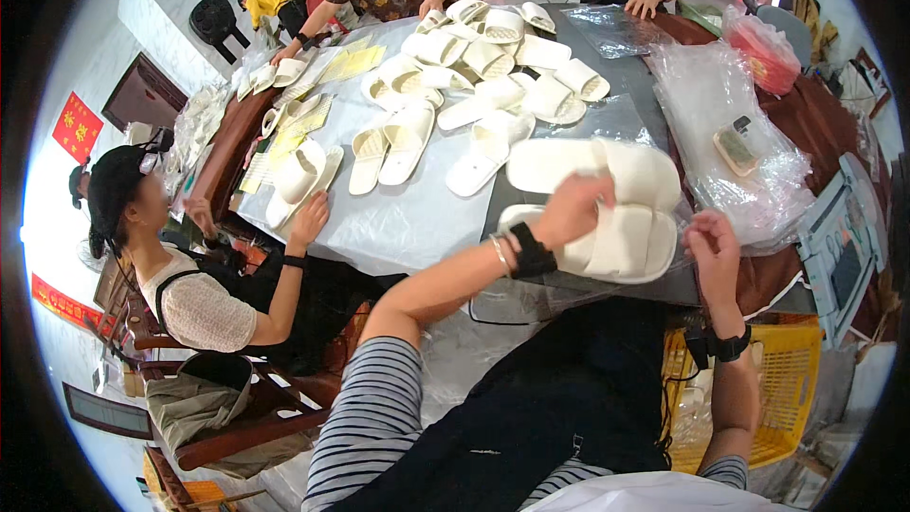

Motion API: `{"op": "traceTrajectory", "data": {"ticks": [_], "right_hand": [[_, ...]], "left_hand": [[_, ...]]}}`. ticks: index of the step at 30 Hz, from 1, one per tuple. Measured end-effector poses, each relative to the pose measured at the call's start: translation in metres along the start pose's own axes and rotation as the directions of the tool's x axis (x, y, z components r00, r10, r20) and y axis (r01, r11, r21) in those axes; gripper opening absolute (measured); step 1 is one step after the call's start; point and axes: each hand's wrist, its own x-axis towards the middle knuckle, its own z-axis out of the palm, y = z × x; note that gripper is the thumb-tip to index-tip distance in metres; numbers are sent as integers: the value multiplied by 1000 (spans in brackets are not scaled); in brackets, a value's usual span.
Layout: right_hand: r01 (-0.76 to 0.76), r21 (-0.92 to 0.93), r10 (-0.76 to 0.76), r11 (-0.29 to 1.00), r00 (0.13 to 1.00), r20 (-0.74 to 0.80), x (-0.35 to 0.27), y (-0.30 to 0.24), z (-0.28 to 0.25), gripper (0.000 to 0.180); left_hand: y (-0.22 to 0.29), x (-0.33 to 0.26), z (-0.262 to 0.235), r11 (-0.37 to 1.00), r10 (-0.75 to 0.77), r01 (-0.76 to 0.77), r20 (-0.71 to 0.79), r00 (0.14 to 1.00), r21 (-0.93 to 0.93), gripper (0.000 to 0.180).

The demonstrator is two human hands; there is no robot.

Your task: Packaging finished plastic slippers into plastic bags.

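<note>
Closest to me at the table's edge lies a pair of cream slippers side by side, an upper slipper (555, 164) and a lower slipper (637, 245), toes to the right. My left hand (573, 211) is over the pair, its curled fingers beside the straps. Motion blur and the bent fingers hide whether it grips anything. Just right of the toes, my right hand (713, 245) is raised, loosely curled with its fingers apart; nothing shows in it. Farther back is a heap of similar slippers (488, 59), with a few pairs standing separately in front.
Clear plastic bags (725, 123) cover the right side, with a small pouch-like item (737, 147) on top. A blue-grey device (842, 251) stands at the right edge above a yellow basket (791, 398). On the left, a seated co-worker (213, 294) handles a slipper (305, 185); others work across the table.
</note>
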Motion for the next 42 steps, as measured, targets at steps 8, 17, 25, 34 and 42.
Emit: {"op": "traceTrajectory", "data": {"ticks": [8,17,25,34,42], "right_hand": [[195,-525,-175,829,981,88,-15,8,-16,52],[206,-597,-6,776,948,319,-3,2,12,89],[235,-428,-222,873,972,81,19,45,44,48],[53,-337,-146,940,956,-256,-13,38,-2,32],[46,-123,-87,991,933,-348,-57,64,-73,20]], "left_hand": [[12,-1,21,987,-145,154,147,978,-52,39],[86,-99,-17,927,-332,365,-263,906,84,26],[100,-137,11,910,-212,177,54,976,375,44],[88,-125,28,919,-188,183,-19,982,351,35],[87,-110,22,914,-213,231,-89,973,333,28]]}}
